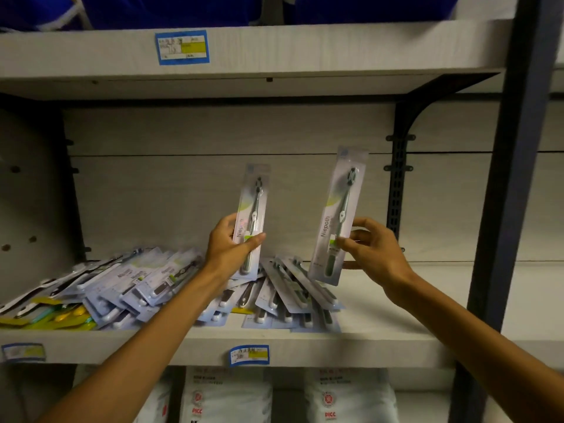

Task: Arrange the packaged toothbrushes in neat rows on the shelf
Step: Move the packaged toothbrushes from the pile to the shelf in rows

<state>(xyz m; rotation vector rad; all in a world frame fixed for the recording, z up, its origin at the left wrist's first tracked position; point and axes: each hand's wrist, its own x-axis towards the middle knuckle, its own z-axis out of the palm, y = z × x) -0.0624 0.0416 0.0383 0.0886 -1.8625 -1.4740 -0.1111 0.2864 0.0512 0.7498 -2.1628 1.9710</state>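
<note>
Left hand (pixel 229 245) grips one packaged toothbrush (pixel 252 219) upright above the loose pile of toothbrush packs (pixel 171 285) on the shelf (pixel 305 340), thumb across its front. Right hand (pixel 370 250) pinches a second packaged toothbrush (pixel 338 215), tilted slightly, just right of that pile, its lower end near the shelf board.

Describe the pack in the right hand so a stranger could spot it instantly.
Look at the middle shelf, right of the messy pile of packs. The right hand pinches one toothbrush pack upright, clear of the pile. It's the rightmost raised pack, tilted slightly right.
</note>
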